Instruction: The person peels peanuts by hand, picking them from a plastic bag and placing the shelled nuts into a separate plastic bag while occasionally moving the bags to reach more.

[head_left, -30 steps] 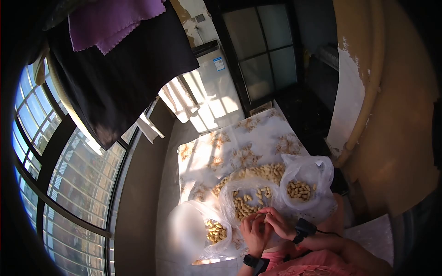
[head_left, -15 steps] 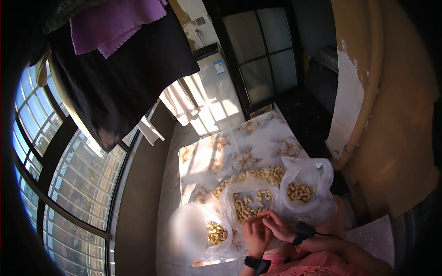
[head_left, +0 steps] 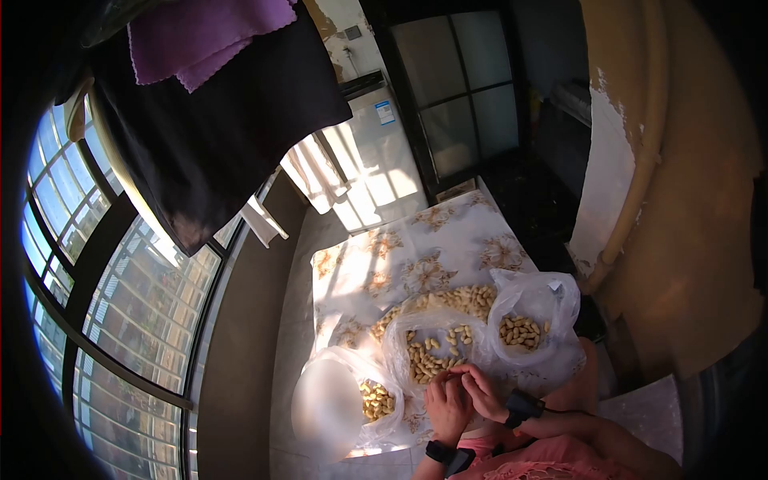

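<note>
My left hand (head_left: pixel 446 408) and my right hand (head_left: pixel 485 395) meet at the near edge of the middle clear plastic bag (head_left: pixel 392 346). Fingers of both are curled together; whatever they pinch is hidden beneath them. Unshelled peanuts (head_left: pixel 429 365) lie in that bag, just beyond my fingertips. To the right, another plastic bag (head_left: pixel 562 310) holds more peanuts (head_left: pixel 522 333). A third bag (head_left: pixel 387 430) on the left contains yellowish peanuts (head_left: pixel 375 400) in sunlight. Behind the middle bag spreads a loose heap of peanuts (head_left: pixel 472 299).
A floral cloth covers the table (head_left: pixel 456 232). At its left front corner is a blurred pale round shape (head_left: pixel 326 408). Dark cloth (head_left: pixel 216 144) hangs at upper left by the barred window (head_left: pixel 144 320). A white appliance (head_left: pixel 384 160) stands beyond the table.
My hands stay together at the middle bag, with the fingers slightly shifted and drawn closer in. The view has tilted a little; the peanuts and bags look the same.
</note>
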The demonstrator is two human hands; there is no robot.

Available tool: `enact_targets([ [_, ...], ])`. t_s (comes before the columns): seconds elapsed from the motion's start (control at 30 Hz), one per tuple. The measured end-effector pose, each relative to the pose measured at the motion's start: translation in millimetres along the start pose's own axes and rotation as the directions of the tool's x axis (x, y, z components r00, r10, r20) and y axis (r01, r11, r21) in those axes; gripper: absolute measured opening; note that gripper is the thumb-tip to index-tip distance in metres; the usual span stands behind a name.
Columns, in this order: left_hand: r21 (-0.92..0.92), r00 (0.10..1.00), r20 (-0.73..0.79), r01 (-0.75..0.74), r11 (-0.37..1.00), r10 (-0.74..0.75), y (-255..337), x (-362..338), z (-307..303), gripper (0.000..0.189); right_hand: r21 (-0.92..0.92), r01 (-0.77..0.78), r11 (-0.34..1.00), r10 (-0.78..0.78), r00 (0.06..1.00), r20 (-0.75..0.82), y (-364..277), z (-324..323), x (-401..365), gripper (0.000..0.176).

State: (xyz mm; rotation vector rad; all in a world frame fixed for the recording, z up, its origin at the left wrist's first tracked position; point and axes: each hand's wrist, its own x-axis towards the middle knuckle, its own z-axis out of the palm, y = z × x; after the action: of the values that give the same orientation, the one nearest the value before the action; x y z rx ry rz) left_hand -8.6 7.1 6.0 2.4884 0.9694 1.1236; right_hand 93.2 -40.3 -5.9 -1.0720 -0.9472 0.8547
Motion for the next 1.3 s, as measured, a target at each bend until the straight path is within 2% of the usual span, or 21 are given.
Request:
enact_targets([
  [0.13,-0.002,1.000,0.002,-0.008,1.000,0.008,-1,0,0,0.026,-0.064,0.047,0.997,-0.050,0.998,-0.042,10,2,1,0.030],
  [0.23,0.016,1.000,0.017,-0.016,1.000,0.015,-3,-2,2,0.025,0.024,0.136,0.990,-0.134,0.988,-0.081,14,6,4,0.028],
  [0.3,0.032,0.999,0.026,-0.018,0.999,0.017,-5,-3,3,0.024,-0.091,0.204,0.975,-0.212,0.973,-0.088,7,8,3,0.025],
  [0.43,0.003,0.998,0.062,-0.030,1.000,0.030,-5,-3,2,0.024,-0.159,0.231,0.960,-0.252,0.959,-0.128,3,10,3,0.022],
  [0.5,0.012,0.997,0.064,-0.039,0.999,0.038,-5,-2,2,0.024,-0.313,0.330,0.891,-0.382,0.916,-0.123,-23,12,1,0.018],
  [0.63,-0.033,0.996,0.080,-0.026,0.999,0.029,-5,-2,0,0.025,-0.442,0.329,0.835,-0.376,0.926,-0.021,-52,0,-19,0.015],
  [0.7,-0.058,0.995,0.091,-0.025,0.998,0.030,-6,-1,-2,0.025,-0.450,0.234,0.862,-0.210,0.972,0.102,-57,-7,-30,0.015],
  [0.73,-0.070,0.994,0.111,0.001,0.998,0.007,-7,-2,-2,0.027,-0.440,0.158,0.884,-0.126,0.987,0.102,-49,-10,-35,0.020],
  [0.77,-0.083,0.991,0.131,0.027,0.996,-0.016,-8,-4,-1,0.029,-0.443,0.156,0.883,-0.123,0.987,0.103,-42,-15,-40,0.020],
  [0.87,-0.091,0.994,0.104,0.033,0.995,-0.023,-9,-5,3,0.029,-0.650,0.427,0.629,-0.257,0.903,0.344,-32,-25,-46,0.029],
  [0.9,-0.091,0.996,0.091,0.028,0.995,-0.019,-9,-4,3,0.030,-0.651,0.427,0.627,-0.256,0.903,0.345,-31,-26,-46,0.029],
  [0.97,-0.095,0.995,0.099,0.033,0.995,-0.023,-9,-4,3,0.031,-0.681,0.509,0.526,-0.205,0.854,0.479,-26,-27,-49,0.030],
  [1.07,-0.079,0.995,0.098,0.039,0.996,-0.031,-5,-2,0,0.031,-0.721,0.502,0.478,-0.193,0.861,0.471,-17,-24,-52,0.032],
  [1.3,-0.109,0.995,0.085,0.052,0.993,-0.042,-5,-2,0,0.030,-0.717,0.465,0.519,-0.233,0.884,0.405,-8,-25,-50,0.032],
])
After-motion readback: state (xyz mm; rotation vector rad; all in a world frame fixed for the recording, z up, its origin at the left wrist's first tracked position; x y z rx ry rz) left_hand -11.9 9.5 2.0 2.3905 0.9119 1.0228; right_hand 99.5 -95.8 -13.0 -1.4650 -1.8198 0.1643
